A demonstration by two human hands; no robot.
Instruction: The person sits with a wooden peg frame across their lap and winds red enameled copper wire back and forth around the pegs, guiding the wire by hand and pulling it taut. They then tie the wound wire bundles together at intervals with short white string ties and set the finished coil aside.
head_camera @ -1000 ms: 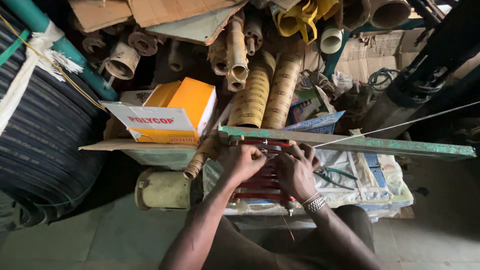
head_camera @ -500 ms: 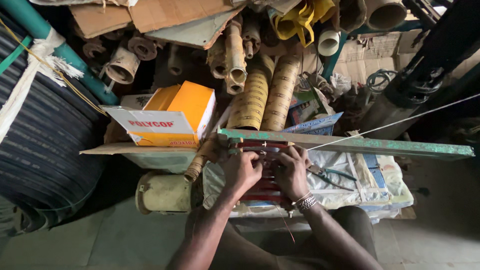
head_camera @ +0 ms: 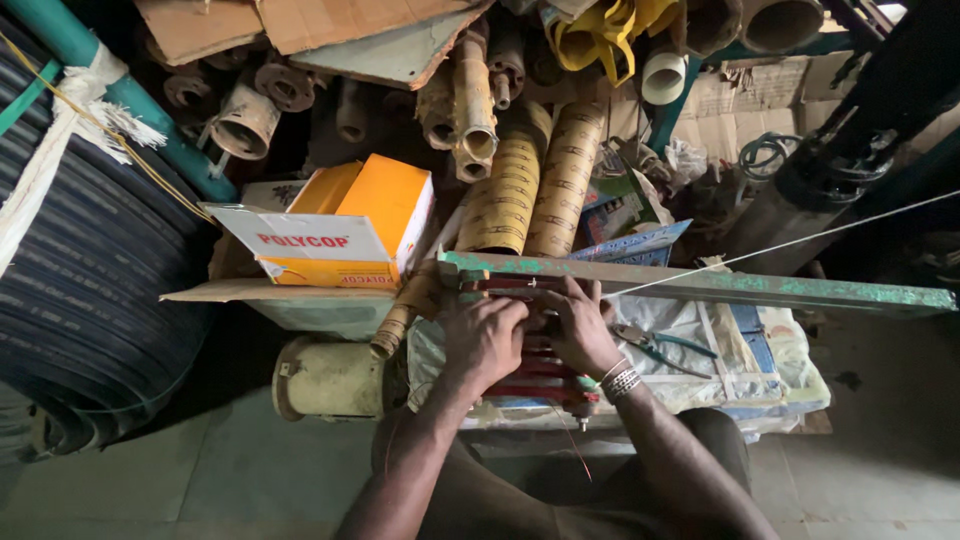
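Both my hands rest on a red wound coil frame point(head_camera: 535, 385) clamped under a green metal bar point(head_camera: 760, 288). My left hand point(head_camera: 487, 338) curls over the coil's upper left part, fingers pressed against it. Close beside it, my right hand point(head_camera: 577, 325), with beaded bracelets at the wrist, pinches at the coil's top where a thin pale wire point(head_camera: 800, 240) comes in from the upper right. The two hands nearly touch. What lies between the fingertips is hidden.
An orange and white cardboard box point(head_camera: 340, 232) sits left of the bar. Rolled brown paper tubes point(head_camera: 535, 190) and rusty pipes stand behind. A large black coiled hose point(head_camera: 80, 290) fills the left. Pliers point(head_camera: 655, 342) lie on white cloth right of my hands. A cylindrical motor point(head_camera: 325, 378) sits lower left.
The view has shifted slightly. Both hands stay on the red coil, with the fingers moved up a little toward the green bar.
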